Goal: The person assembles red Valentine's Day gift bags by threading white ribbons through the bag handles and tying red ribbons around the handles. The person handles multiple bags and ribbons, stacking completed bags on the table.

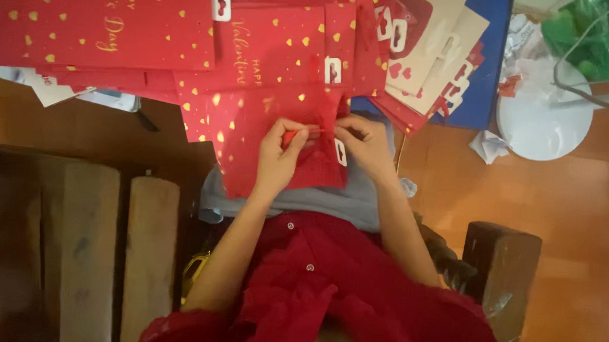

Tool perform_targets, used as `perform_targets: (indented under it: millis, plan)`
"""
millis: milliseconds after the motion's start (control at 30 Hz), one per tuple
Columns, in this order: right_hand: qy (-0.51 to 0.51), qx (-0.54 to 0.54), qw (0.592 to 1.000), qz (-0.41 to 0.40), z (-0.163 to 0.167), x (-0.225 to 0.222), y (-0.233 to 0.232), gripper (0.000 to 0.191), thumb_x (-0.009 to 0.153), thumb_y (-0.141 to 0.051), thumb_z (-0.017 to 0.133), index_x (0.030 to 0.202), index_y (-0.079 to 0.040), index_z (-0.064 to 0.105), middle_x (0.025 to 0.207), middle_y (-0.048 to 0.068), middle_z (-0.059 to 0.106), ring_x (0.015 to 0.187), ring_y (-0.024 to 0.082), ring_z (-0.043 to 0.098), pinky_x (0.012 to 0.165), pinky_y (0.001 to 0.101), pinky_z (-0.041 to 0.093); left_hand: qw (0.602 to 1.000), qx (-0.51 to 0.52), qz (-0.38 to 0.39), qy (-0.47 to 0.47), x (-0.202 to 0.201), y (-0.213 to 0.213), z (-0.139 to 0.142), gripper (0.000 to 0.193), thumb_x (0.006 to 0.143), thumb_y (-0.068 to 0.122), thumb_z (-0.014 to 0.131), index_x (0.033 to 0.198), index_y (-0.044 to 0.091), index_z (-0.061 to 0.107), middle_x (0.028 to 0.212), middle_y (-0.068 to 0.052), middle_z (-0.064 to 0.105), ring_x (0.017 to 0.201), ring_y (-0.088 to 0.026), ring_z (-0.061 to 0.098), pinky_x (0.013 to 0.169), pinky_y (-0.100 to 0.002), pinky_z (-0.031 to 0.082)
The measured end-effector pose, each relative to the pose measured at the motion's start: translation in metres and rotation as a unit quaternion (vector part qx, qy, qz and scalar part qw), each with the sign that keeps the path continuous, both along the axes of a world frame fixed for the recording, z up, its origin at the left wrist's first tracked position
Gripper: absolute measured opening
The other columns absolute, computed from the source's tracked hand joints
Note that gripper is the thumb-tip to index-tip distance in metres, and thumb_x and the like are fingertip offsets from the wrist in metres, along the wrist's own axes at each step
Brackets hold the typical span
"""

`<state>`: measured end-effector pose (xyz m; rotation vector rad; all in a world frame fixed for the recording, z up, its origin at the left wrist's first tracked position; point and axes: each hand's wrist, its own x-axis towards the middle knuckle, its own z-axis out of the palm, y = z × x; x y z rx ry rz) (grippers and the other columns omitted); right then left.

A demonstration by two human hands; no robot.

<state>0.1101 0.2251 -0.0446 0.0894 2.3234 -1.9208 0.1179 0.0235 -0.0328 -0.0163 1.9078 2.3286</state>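
Observation:
A red paper bag [246, 136] with gold hearts lies flat on my lap, over a grey cloth [332, 204]. My left hand [280, 155] and my right hand [364, 143] meet above it, and both pinch a thin red ribbon or cord [313, 131] stretched between their fingertips. A white hanger tab [341, 151] shows on the bag just under my right hand. My red sleeves and red garment fill the bottom of the view.
Several more red heart-print bags [110, 29] lie spread at the top, with cream ones [435, 45] on a blue sheet [496, 56] at the right. A white round dish [542, 122] and green plastic [583, 33] sit far right. Wooden bench slats [91, 252] stand left.

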Motion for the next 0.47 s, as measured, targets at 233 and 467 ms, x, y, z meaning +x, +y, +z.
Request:
perform_targets:
  millis: [233, 467]
  plan:
    - [0.040, -0.007, 0.998, -0.052, 0.000, 0.026, -0.020, 0.010, 0.097, -0.007, 0.071, 0.103, 0.001, 0.074, 0.089, -0.002, 0.069, 0.080, 0.005, 0.062, 0.070, 0.0217, 0.049, 0.994, -0.093, 0.013, 0.064, 0.019, -0.003, 0.003, 0.023, 0.095, 0.007, 0.072, 0.116, -0.002, 0.069, 0.112, -0.007, 0.075, 0.106, -0.014, 0.070, 0.095, -0.030, 0.056]
    - [0.043, -0.009, 0.999, -0.026, 0.040, 0.030, -0.025, 0.011, 0.098, -0.007, 0.069, 0.106, -0.002, 0.074, 0.088, 0.004, 0.070, 0.077, 0.009, 0.066, 0.070, 0.0256, 0.053, 0.987, -0.146, 0.004, 0.064, 0.016, -0.003, 0.007, 0.011, 0.097, 0.010, 0.075, 0.107, 0.006, 0.074, 0.103, -0.008, 0.079, 0.098, -0.018, 0.076, 0.089, -0.028, 0.059]
